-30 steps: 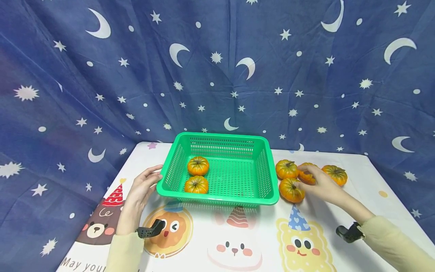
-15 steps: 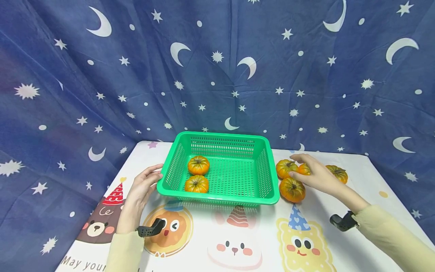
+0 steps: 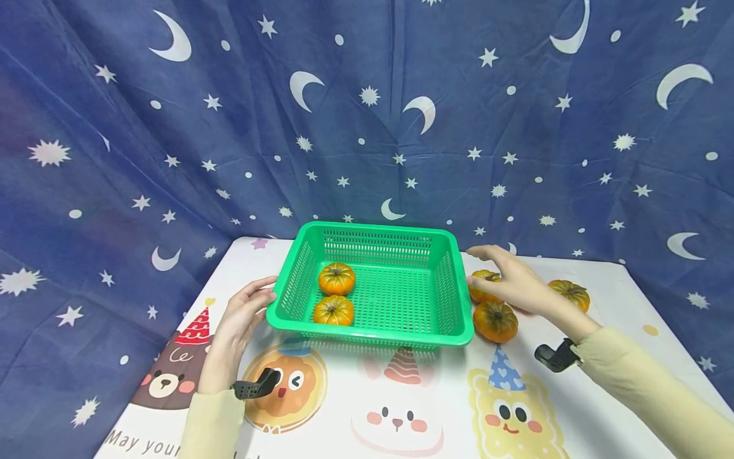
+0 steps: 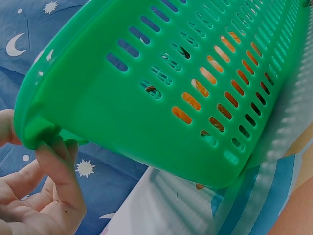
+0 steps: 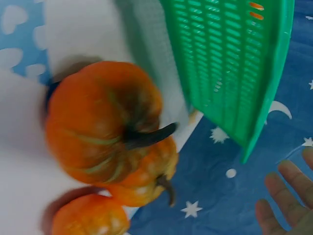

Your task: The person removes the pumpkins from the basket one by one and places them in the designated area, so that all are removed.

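A green plastic basket stands on the table with two small orange pumpkins inside, at its left end. My left hand holds the basket's left rim; the left wrist view shows fingers bent under that rim. At the opposite end, my right hand reaches towards the right rim with thumb and fingers spread and nothing between them. It passes over several more pumpkins beside the basket, partly hiding some. In the right wrist view its fingers are spread apart, away from the basket wall.
A white tablecloth printed with cartoon animals and food covers the table. Behind it hangs a dark blue curtain with moons and stars. One pumpkin lies farther right, behind the right wrist.
My right hand has moved left from over the pumpkins to the basket's right rim, its fingers opening wider. The left hand, the basket and the pumpkins have stayed in place.
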`<state>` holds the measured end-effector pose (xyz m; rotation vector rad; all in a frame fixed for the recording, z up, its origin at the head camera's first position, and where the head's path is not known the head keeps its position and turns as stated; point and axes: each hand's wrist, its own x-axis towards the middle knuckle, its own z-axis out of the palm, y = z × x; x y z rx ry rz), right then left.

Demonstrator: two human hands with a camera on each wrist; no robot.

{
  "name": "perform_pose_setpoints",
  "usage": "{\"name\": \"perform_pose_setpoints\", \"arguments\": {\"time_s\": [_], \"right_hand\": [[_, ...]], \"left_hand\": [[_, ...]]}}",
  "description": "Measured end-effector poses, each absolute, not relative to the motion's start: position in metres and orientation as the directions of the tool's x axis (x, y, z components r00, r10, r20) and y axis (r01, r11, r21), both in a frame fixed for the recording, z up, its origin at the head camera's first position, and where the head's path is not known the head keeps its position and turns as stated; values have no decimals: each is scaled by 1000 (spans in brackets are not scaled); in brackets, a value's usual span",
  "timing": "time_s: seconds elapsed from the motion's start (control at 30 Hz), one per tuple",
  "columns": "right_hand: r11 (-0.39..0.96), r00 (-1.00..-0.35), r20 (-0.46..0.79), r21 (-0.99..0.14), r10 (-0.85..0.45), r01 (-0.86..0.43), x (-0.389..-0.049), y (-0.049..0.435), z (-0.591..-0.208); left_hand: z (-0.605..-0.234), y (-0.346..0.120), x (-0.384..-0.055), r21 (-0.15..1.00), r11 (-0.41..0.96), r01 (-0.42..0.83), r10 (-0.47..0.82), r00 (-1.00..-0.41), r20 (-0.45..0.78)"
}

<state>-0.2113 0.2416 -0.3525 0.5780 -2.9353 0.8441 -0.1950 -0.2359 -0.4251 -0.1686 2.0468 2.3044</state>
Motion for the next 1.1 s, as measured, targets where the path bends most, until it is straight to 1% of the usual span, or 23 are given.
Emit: {"name": "perform_pose_setpoints", "arguments": {"time_s": [0.23, 0.47, 0.83, 1.1], "right_hand": [[737, -929, 94, -584, -357, -342, -215, 223, -347], [752, -912, 116, -530, -394, -392, -221, 203, -338], [698, -866, 150, -533, -477, -478, -230, 171, -329], [670, -842, 173, -534, -511, -516, -236, 150, -325]], "left_hand": [[-426, -236, -195, 986, -126, -113, -26, -993, -117], [-425, -235, -195, 985, -126, -122, -39, -991, -128], [-427, -237, -195, 986, -121, -116, -45, -992, -122], [-427, -236, -196, 986, -119, -120, -49, -991, -127]]}}
